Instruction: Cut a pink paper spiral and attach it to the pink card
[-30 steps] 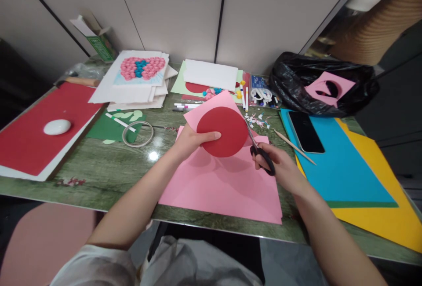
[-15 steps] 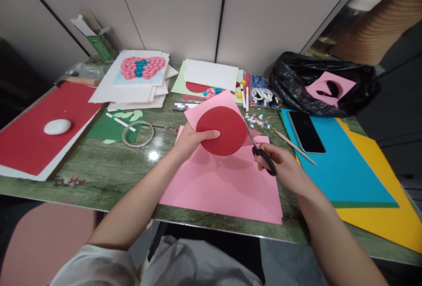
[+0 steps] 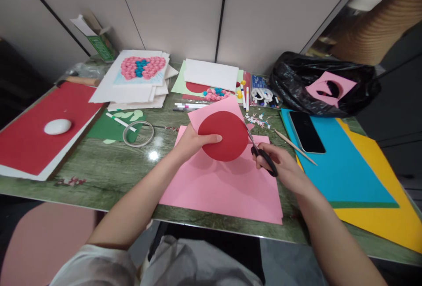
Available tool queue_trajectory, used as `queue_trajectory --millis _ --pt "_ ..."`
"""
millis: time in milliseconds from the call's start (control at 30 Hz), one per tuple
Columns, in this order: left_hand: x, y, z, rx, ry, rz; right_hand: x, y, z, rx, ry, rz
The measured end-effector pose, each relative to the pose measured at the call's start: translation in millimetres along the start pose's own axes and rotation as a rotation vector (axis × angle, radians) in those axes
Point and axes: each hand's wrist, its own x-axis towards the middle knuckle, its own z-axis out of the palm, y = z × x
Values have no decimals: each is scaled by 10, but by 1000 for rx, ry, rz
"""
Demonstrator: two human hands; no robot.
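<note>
Red circle [image 3: 231, 145] is clamped in the left grip [image 3: 193, 141] together with a pink piece [image 3: 212, 111] behind it; the thumb presses on the circle's left part, and the rest of the disc extends to the right of the thumb. The right grip [image 3: 280, 163] is closed around the handles of the black-handled scissors [image 3: 271, 165], whose blades point up and left to the circle's right edge. Whether the blades touch the paper cannot be determined.

Directly below both items lie larger pink sheets [image 3: 220, 198], flat on the desk [image 3: 132, 171]. Small paper scraps [image 3: 259, 122] lie just beyond the blades, and a wooden stick [image 3: 293, 145] lies slantwise near the right grip, its lower end over a blue sheet [image 3: 349, 176]. The same sheet carries a phone [image 3: 306, 132] and overlaps a yellow sheet [image 3: 382, 226]. A black bag [image 3: 288, 86] stands behind the phone.

On the left side, a tape roll [image 3: 152, 133] partly overlaps a dark green sheet [image 3: 99, 131]; farther out, a white oval object [image 3: 57, 126] rests on a red sheet [image 3: 28, 141].
</note>
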Motion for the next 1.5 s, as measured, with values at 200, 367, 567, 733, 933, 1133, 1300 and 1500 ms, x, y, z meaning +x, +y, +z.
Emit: queue_trajectory --millis 200,367,567,733,933,1133,1300,1500 --pt "-1 9 8 -14 14 0 8 1 1 -28 5 -9" --pt "7 9 9 -7 26 3 3 -11 16 -28 29 -5" --pt "8 9 17 -11 58 -20 1 -12 11 -8 22 5" --pt "3 -2 30 -37 88 -22 15 21 -2 -19 14 -6" --pt "9 -72 50 -100 124 -47 23 75 28 -9 39 -28" --pt "-28 -174 137 -161 245 -29 43 75 119 41 85 -39" --pt "-72 -190 189 -59 326 2 46 58 192 90 121 -52" --pt "-88 -88 170 42 244 -37 26 51 167 103 87 -46"
